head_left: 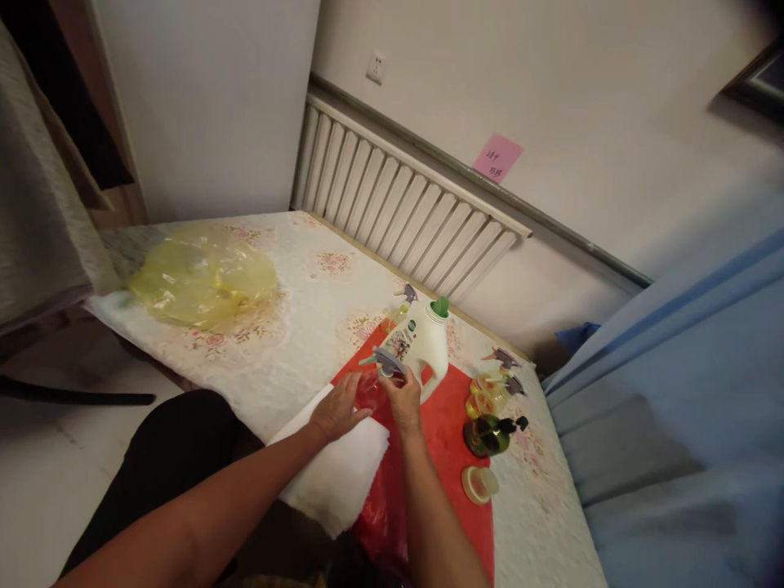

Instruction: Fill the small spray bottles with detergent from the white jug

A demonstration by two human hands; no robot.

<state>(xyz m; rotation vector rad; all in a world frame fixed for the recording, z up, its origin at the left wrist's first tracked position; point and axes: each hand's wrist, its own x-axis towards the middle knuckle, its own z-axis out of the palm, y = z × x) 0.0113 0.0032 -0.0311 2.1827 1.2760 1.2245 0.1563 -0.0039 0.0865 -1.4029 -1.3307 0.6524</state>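
A clear spray bottle [370,394] with a grey trigger head [389,360] stands between my hands over the red cloth, which tints it pinkish. My left hand [338,407] is closed around the side of its body. At the neck, the fingers of my right hand [403,398] pinch the trigger head. Just behind is a pale detergent jug [433,339] with a green top and a handle. White paper towel [344,474] lies under my left wrist. The red cloth [456,425] spreads beneath these things; my right forearm crosses it.
Another spray bottle [397,314] stands behind the jug. To the right are two yellowish spray bottles [483,396], a dark green pump bottle [486,436] and a pale round cap [478,485]. A yellow plastic bag [205,278] lies on the flowered tablecloth [306,302]. A radiator [392,196] lines the wall.
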